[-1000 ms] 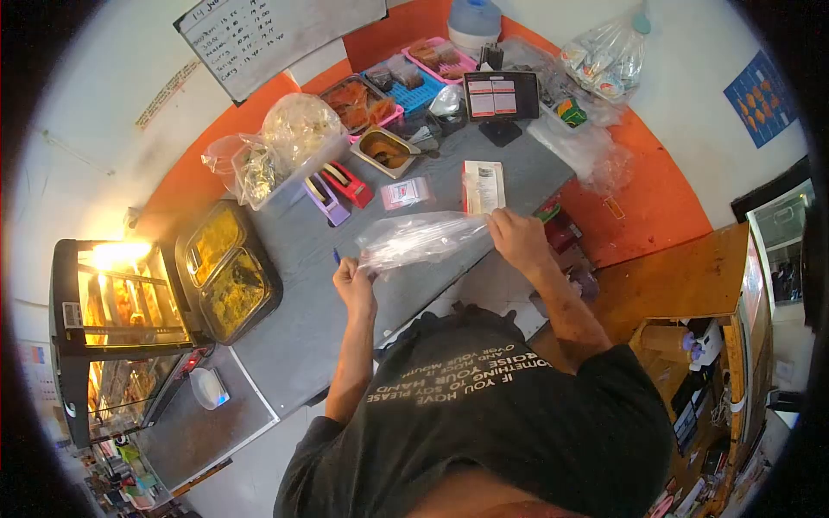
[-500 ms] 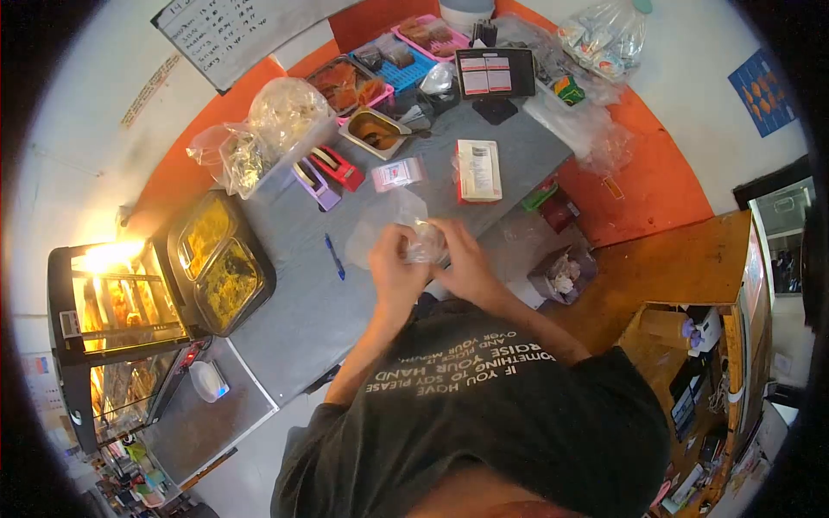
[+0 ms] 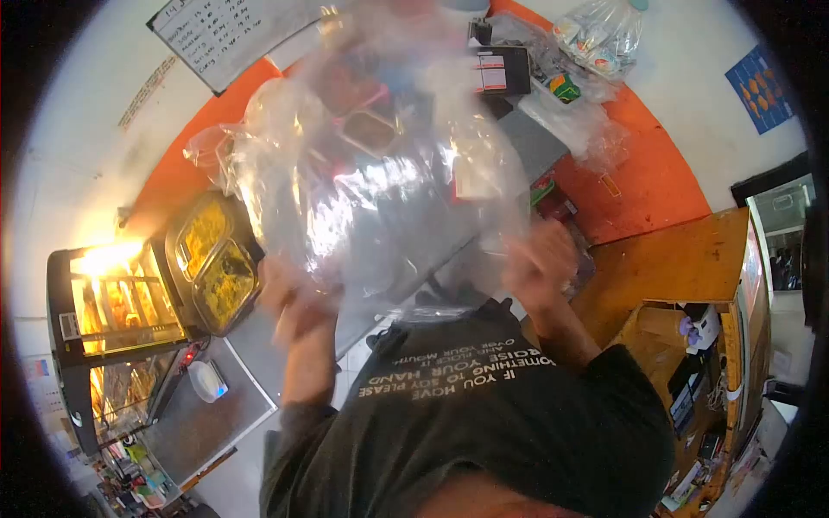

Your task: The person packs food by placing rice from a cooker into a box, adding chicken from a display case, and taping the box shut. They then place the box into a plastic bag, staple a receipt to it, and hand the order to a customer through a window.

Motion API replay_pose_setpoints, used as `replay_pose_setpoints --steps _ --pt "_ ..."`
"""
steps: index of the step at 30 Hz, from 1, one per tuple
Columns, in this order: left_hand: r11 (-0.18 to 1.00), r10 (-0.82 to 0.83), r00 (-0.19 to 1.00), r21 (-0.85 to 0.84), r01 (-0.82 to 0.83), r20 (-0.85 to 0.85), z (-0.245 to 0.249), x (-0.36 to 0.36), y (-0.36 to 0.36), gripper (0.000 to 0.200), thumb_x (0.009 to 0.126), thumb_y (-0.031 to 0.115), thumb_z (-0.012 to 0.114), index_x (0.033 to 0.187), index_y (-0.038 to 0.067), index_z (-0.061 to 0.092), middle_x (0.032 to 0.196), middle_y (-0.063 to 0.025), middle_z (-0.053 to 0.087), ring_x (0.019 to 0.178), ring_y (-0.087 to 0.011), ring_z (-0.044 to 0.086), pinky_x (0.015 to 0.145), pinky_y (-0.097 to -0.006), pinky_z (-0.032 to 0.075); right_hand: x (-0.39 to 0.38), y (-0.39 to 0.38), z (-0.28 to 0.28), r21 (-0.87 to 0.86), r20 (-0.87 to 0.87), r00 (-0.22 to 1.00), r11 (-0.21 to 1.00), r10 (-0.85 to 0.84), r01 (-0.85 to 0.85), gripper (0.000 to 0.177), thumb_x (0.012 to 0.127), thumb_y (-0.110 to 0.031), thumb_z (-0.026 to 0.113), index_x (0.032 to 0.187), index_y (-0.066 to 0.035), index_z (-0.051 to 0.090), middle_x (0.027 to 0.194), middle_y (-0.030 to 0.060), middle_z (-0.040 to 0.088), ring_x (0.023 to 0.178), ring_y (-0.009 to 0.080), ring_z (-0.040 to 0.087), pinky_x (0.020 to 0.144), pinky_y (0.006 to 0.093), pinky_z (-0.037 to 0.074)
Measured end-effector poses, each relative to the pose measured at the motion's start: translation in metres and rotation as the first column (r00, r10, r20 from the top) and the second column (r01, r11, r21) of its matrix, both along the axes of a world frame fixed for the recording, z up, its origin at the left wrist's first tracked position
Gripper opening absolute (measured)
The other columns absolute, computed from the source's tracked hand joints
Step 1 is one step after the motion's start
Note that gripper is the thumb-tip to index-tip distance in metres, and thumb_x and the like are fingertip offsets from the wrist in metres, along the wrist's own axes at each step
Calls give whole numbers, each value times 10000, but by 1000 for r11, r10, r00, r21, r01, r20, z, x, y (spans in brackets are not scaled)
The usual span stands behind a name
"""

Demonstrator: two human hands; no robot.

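Note:
A large clear plastic bag (image 3: pixel 380 198) is spread wide in front of my chest, its far end reaching up over the table items. My left hand (image 3: pixel 298 298) is closed on its edge at the left, blurred by motion. At the right, my right hand (image 3: pixel 542 263) is closed on the opposite edge, also blurred. Through the film show a metal container (image 3: pixel 370 129) and a white and red box (image 3: pixel 473 177), both hazy.
On the left are a two-part tray of yellow food (image 3: pixel 226 281) and a lit display cabinet (image 3: pixel 129 302). A dark tablet (image 3: pixel 505 71) stands at the back beside plastic bags (image 3: pixel 596 43). A wooden counter (image 3: pixel 673 255) is on the right.
My hands have moved far apart, left and right. The plastic that was bunched between them is now opened out into a wide, puffed bag that covers much of the table.

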State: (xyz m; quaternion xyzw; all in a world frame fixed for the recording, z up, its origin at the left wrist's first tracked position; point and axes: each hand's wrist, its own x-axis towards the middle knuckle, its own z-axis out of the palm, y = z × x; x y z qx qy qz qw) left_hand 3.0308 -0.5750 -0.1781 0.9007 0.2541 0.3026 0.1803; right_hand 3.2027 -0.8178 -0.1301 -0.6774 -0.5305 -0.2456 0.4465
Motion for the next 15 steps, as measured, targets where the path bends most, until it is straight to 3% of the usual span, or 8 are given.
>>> replay_pose_setpoints --steps 3,6,7,8,9,10,13,15 --pt "967 -251 949 -89 238 -192 -81 -31 24 247 835 108 651 1079 65 661 1091 -182 649 1010 -360 604 848 -406 492 24 8 -125 -696 -190 975 716 -113 -53 69 844 -78 626 835 -22 666 802 103 668 769 311 620 713 380 498" --pt "826 -386 876 -531 189 -290 -216 -104 18 197 864 72 616 1054 47 665 1055 -161 661 990 -320 626 832 -383 495 23 -42 -233 -438 -766 634 631 111 -640 145 888 -125 624 997 -43 672 905 115 660 816 261 652 694 386 527" --pt "427 -472 861 -904 36 -189 -190 -110 5 185 877 106 620 1042 35 664 1051 -154 663 993 -301 633 853 -391 493 13 -48 -225 -439 -777 622 624 97 -646 145 888 -125 624 997 -43 672 905 115 660 816 261 652 694 386 527" --pt "-114 -485 872 -985 -132 -60 -158 -114 -11 187 890 140 625 1031 24 663 1046 -147 666 996 -283 641 874 -399 491 1 -52 -203 27 -998 -63 765 -18 -643 179 886 -115 622 1044 -35 652 937 112 654 830 247 650 706 366 530" --pt "-126 -482 874 -982 -138 -62 -157 -119 -14 187 890 140 625 1031 24 663 1046 -147 666 996 -283 641 874 -399 491 -3 -52 -190 345 -701 -712 891 35 -296 221 883 -104 620 1091 -27 633 969 110 648 845 232 647 719 345 532" --pt "-360 -365 920 -933 4 144 -157 -123 -12 219 892 197 637 1016 19 663 1030 -127 664 953 -263 642 868 -398 495 8 -58 -215 626 -487 -856 753 174 -203 277 881 -95 623 1145 -17 594 998 115 642 876 236 650 733 316 535" --pt "-546 32 912 -757 358 409 -117 -101 -16 321 900 321 643 997 15 636 939 -79 637 825 -238 620 844 -401 502 4 -35 -183 -4 -903 -267 629 -335 -777 277 888 -110 626 1144 -11 582 1007 110 632 861 199 637 725 296 528" --pt "-727 412 675 -226 649 612 -87 -75 -11 217 891 218 654 986 32 594 863 -42 588 738 -188 564 760 -345 492 9 -21 -157 -122 -939 -81 545 -335 -830 300 890 -114 625 1166 -12 563 1017 103 626 867 184 626 719 292 526"
